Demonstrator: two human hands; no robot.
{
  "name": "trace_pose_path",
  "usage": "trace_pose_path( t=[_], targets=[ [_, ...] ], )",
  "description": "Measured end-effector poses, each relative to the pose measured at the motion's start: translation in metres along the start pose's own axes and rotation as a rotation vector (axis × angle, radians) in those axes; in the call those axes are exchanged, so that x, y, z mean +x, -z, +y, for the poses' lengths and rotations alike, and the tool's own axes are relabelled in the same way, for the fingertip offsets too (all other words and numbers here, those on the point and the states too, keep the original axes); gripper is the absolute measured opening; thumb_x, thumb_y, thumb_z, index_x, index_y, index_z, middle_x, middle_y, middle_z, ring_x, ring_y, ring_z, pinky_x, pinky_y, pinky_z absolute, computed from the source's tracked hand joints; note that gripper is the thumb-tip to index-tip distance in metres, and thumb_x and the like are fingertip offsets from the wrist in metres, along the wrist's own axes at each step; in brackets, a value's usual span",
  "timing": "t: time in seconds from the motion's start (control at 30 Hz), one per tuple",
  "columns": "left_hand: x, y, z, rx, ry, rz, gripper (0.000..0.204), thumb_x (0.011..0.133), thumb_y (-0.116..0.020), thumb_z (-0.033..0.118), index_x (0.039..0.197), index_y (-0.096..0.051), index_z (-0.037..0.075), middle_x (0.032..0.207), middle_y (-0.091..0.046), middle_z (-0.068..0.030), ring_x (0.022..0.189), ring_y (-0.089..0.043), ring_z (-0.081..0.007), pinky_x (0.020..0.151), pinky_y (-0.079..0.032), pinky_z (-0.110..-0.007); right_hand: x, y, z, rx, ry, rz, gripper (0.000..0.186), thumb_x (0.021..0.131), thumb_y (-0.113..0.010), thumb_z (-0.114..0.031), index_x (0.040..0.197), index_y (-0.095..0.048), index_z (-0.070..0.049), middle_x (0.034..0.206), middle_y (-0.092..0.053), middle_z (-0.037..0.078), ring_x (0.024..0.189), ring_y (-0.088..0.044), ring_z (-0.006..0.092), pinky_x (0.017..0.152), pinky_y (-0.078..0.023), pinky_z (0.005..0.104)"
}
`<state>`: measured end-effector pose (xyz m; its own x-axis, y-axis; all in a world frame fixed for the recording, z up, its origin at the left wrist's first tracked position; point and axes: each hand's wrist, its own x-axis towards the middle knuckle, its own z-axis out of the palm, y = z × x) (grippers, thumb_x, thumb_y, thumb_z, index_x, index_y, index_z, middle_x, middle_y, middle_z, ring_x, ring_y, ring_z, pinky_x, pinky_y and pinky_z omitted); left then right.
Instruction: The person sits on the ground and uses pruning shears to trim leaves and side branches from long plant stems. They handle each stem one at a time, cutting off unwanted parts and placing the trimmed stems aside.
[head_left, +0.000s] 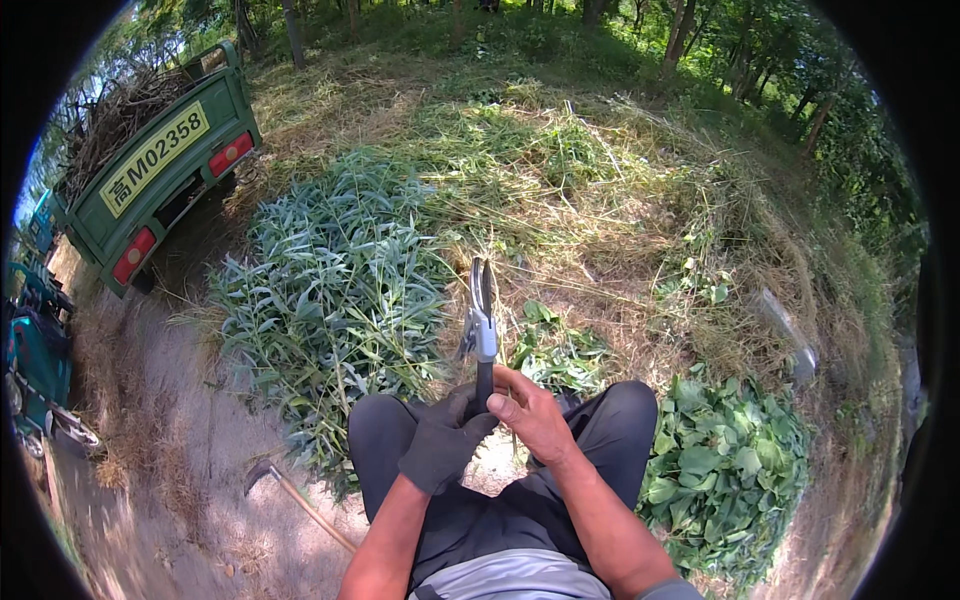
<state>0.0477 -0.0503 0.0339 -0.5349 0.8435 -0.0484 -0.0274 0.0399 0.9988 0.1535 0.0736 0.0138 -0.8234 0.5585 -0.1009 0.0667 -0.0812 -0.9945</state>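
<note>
Your right fingers curl around the dark grip of the shears, thumb lying across the top, so that bare right hand is closed on the handle. Your gloved left hand is wrapped shut on the same grip from the other side, just below and touching the right. The shears stand nearly upright between your knees, blades pointing away from you toward the pile of long grey-green leaves, and the blades look closed or almost so.

To handle this well, I'd judge you want one hand per handle rather than both stacked on one grip; keep your thumbs clear of the pivot, and hold the blade tips off your legs and pointed at the ground ahead.

Both forearms come up from the lower edge and meet over your lap, wrists bent slightly inward, elbows tucked near your sides. You are seated or crouched, dark trousers spread to either side.

Farther out, a heap of broad green leaves lies by your right knee, a long-handled hoe rests on the dirt to your left, and a green cart loaded with brush stands at the upper left edge.
</note>
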Motion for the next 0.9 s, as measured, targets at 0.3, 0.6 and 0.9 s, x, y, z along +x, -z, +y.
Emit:
trace_pose_path(
  t=[0.3,0.6,0.9],
  targets=[
    [-0.004,-0.040,-0.006,0.449,-0.128,-0.049,0.021,0.092,-0.065,0.019,0.108,-0.066,0.005,0.089,-0.070,-0.0160,0.079,-0.070,-0.0298,0.071,-0.054,-0.038,-0.008,0.029,0.007,0.472,-0.140,0.099,0.033,0.091,-0.068,-0.017,0.114,-0.067,0.006,0.093,-0.070,0.009,0.084,-0.066,0.0143,0.078,-0.052,0.0284],
    [0.048,0.015,-0.023,0.114,-0.033,0.057,0.037,0.100,-0.057,0.033,0.100,-0.068,-0.003,0.088,-0.069,-0.0079,0.081,-0.061,-0.0127,0.074,-0.048,-0.031,-0.020,0.041,-0.002,0.431,-0.158,-0.124,0.030,0.086,-0.063,-0.006,0.112,-0.066,0.009,0.118,-0.067,0.021,0.099,-0.070,0.0298,0.080,-0.057,0.0365],
    [0.056,0.006,-0.053,0.013,-0.013,0.066,0.035,0.097,-0.054,0.027,0.089,-0.071,-0.002,0.073,-0.065,-0.0071,0.067,-0.062,-0.0157,0.064,-0.050,-0.032,-0.028,0.033,0.017,-0.088,-0.101,-0.154,0.039,0.085,-0.071,-0.026,0.114,-0.070,0.000,0.096,-0.069,0.007,0.089,-0.063,0.0127,0.081,-0.050,0.0295]
  ],
)
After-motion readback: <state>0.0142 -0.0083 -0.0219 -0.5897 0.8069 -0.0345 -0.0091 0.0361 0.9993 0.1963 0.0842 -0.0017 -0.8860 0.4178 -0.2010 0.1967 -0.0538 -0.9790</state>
